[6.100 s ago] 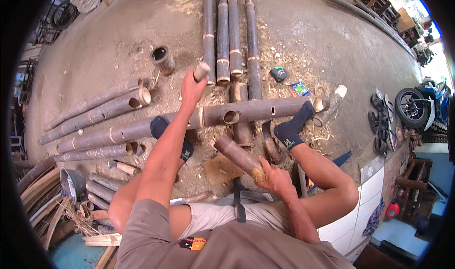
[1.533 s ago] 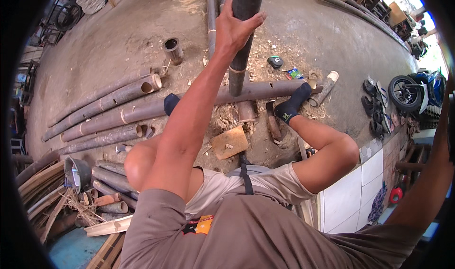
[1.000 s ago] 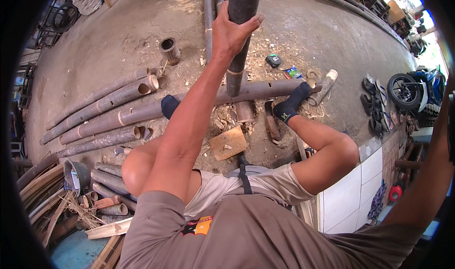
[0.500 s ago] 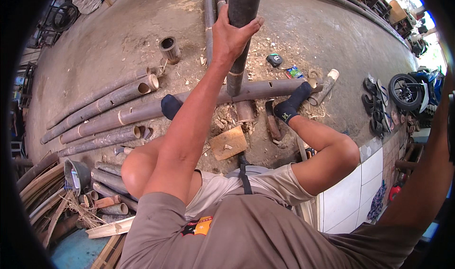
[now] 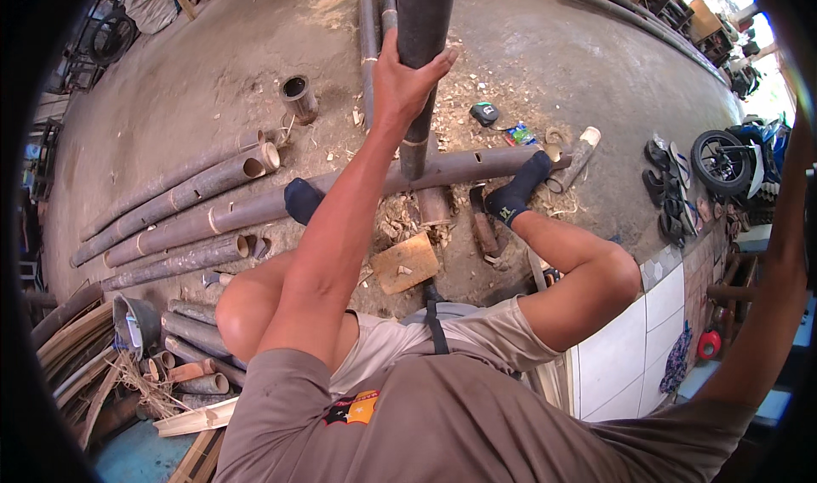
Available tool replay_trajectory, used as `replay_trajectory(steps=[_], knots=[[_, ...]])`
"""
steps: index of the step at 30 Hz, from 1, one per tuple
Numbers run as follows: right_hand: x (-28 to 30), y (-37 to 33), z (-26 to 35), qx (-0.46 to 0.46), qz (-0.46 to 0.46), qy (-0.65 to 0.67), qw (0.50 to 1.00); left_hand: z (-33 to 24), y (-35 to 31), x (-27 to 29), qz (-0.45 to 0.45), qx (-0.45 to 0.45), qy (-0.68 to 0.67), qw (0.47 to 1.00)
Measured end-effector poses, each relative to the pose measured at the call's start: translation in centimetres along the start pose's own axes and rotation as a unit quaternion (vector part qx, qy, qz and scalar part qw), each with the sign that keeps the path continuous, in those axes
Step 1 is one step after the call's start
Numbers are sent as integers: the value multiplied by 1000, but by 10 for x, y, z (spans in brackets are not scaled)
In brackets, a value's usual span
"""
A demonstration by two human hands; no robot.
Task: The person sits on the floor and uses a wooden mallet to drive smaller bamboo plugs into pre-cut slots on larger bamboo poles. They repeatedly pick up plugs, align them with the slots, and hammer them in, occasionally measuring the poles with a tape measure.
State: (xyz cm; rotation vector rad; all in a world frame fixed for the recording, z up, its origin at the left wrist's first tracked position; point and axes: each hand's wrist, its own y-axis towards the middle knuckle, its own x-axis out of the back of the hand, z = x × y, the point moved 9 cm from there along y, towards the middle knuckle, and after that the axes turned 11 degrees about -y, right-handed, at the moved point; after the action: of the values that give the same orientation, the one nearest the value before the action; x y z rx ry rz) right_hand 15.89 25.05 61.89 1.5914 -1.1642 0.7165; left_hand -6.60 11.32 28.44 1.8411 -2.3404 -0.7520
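Observation:
My left hand [image 5: 407, 83] is wrapped round a thick dark bamboo pole [image 5: 423, 23] that stands upright in front of me. Its lower end meets a long bamboo pole [image 5: 459, 161] lying crosswise on the floor, which has small slots cut in it. My socked feet [image 5: 521, 181] rest against this lying pole on either side. Raised along the right rim is my right arm [image 5: 779, 287]; its hand lies outside the picture. Between my legs are a wooden block [image 5: 405, 263] and a tool with a broad dark blade [image 5: 485, 228].
More bamboo poles [image 5: 179, 195] lie to the left, near a short bamboo cup [image 5: 299, 100]. Wood chips, a tape measure [image 5: 484, 114] and a short bamboo piece [image 5: 576, 160] are scattered ahead. Sandals [image 5: 668, 185] and a motorcycle [image 5: 728, 161] stand right; a grey bucket [image 5: 139, 317] sits left.
The whole view has shifted slightly. My left hand keeps its hold on the upright bamboo pole, and my right arm has swung a little inward and stays raised at the right rim.

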Motion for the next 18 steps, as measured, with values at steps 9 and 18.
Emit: replay_trajectory(steps=[9, 18], knots=[[1, 5, 5, 7, -9, 5, 1000, 3, -3, 0, 11, -4, 1, 1000], [3, 19, 14, 16, -20, 20, 999, 5, -8, 0, 17, 12, 17, 1000]])
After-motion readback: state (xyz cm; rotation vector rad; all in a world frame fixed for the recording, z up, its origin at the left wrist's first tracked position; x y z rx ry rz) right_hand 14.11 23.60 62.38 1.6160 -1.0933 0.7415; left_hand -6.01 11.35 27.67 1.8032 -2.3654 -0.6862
